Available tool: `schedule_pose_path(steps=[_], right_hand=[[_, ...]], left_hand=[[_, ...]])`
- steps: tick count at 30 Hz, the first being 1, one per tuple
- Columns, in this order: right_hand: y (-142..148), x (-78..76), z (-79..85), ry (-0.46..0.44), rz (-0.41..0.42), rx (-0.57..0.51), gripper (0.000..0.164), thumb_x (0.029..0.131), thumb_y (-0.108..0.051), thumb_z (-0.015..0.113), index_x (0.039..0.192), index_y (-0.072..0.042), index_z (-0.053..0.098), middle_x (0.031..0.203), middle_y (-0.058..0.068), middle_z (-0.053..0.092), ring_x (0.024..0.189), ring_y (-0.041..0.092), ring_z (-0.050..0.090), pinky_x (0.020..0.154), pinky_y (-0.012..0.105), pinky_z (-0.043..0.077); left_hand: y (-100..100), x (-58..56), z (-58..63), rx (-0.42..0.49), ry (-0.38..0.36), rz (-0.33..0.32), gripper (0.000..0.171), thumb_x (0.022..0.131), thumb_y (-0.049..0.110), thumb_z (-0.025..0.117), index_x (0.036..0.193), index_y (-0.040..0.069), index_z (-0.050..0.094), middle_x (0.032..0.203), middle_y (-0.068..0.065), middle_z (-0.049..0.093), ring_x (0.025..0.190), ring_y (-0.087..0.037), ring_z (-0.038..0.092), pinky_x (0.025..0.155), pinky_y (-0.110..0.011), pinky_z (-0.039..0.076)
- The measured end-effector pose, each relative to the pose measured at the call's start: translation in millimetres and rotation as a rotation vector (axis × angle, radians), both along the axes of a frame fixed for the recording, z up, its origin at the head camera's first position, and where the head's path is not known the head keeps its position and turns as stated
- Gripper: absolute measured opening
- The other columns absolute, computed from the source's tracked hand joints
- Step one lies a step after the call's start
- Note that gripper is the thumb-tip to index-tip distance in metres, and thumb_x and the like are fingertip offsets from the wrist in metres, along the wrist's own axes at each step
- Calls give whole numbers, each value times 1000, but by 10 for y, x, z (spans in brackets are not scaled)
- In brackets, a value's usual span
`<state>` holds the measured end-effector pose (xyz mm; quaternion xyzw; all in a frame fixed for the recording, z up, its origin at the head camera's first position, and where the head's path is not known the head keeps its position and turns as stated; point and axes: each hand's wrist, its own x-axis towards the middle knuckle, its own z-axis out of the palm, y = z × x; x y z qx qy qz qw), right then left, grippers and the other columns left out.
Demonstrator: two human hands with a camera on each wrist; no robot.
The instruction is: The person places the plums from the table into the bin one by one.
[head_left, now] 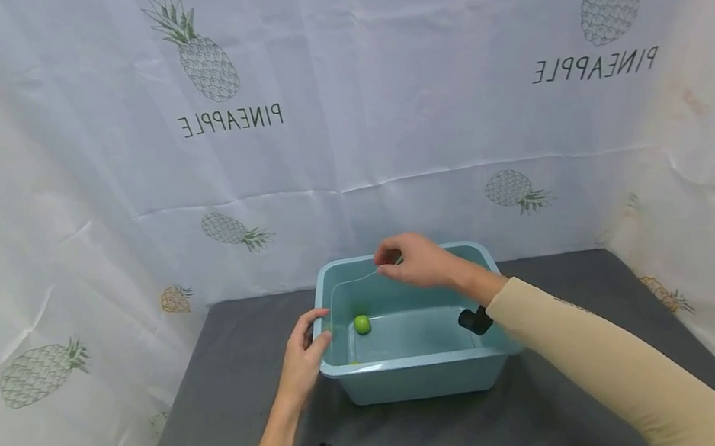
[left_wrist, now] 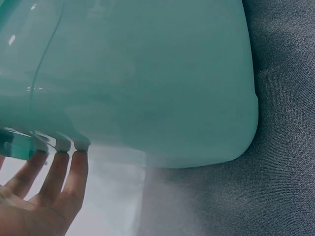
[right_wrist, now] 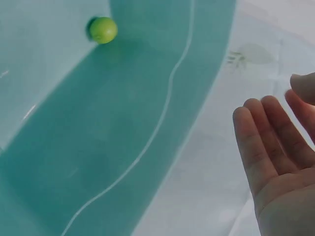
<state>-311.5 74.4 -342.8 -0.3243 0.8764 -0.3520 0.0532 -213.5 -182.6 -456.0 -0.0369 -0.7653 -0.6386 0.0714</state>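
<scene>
A pale blue-green plastic basin (head_left: 422, 379) stands on the dark table. My left hand (head_left: 301, 355) grips its left rim, thumb and index finger over the edge; other fingertips touch the rim in the left wrist view. Above the back rim, my right hand (head_left: 421, 259) is raised with thumb and index tips close together. The right wrist view shows its other fingers (right_wrist: 256, 147) nearly straight, with nothing visible between them. A thin, wavy, string-like pale line (right_wrist: 162, 113) runs along the basin's back wall, apart from those fingers. A green lime-like ball (head_left: 362, 324) lies inside the basin.
A dark cloth (head_left: 219, 413) covers the table. White curtains (head_left: 386, 134) printed with pineapples stand behind and at both sides, close to the basin's back. A black wrist camera (head_left: 476, 321) hangs over the basin's right side.
</scene>
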Motion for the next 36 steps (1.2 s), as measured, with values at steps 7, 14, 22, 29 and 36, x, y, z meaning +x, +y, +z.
schedule_pose_path(steps=[7,14,22,29,36], right_hand=[[77,161,179,24,4,-31,17,99,-17,66,113,-9,70,107,1,68,100,18,63,87,38,52],[204,300,338,32,-11,-97,18,100,-18,65,114,-9,70,110,3,68,103,19,64,90,38,53],[370,415,442,84,-37,-159,14,99,-16,65,109,-8,72,107,3,70,100,19,65,88,38,54],[519,465,456,84,-67,-199,12,99,-16,67,108,-11,73,106,1,70,99,17,65,89,39,53],[704,575,406,137,-130,-231,13,99,-18,67,109,-11,74,106,1,70,100,16,64,90,41,52]], left_hand=[[-3,1,5,7,-2,-4,36,103,6,55,139,8,54,153,-17,44,134,-35,49,102,-52,43],[-4,6,2,-12,10,-16,36,104,8,54,140,7,54,154,-14,43,141,-33,43,107,-56,37],[-16,11,4,-7,22,-30,36,104,6,53,140,6,53,155,-15,42,146,-32,37,111,-57,33],[-15,3,5,-13,16,-22,37,104,5,53,141,6,53,154,-15,43,143,-33,41,109,-56,35],[-12,3,4,-16,24,-19,37,104,6,54,140,7,54,153,-14,44,143,-32,41,109,-56,35]])
